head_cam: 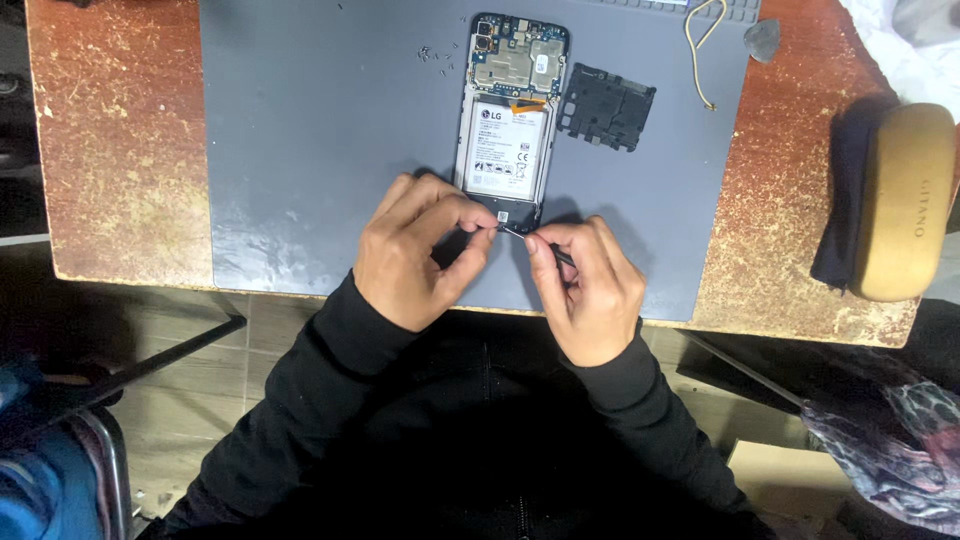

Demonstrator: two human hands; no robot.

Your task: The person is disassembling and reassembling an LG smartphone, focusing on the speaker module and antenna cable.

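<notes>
An opened smartphone [510, 110] lies back-up on a grey work mat [300, 150], its white battery and blue-green circuit board exposed. My left hand [415, 250] rests at the phone's near end, thumb and forefinger pinched at its bottom edge. My right hand [585, 285] grips thin metal tweezers [525, 238] whose tip points at the phone's bottom left corner, close to my left fingertips. Whether the left fingers hold a small part is too small to tell.
A black plastic inner cover [605, 105] lies right of the phone. Several tiny screws [437, 55] sit at its upper left. A yellow cord [700, 50], a grey pick [763, 40] and a tan case [905, 200] lie to the right on the worn brown table [120, 150].
</notes>
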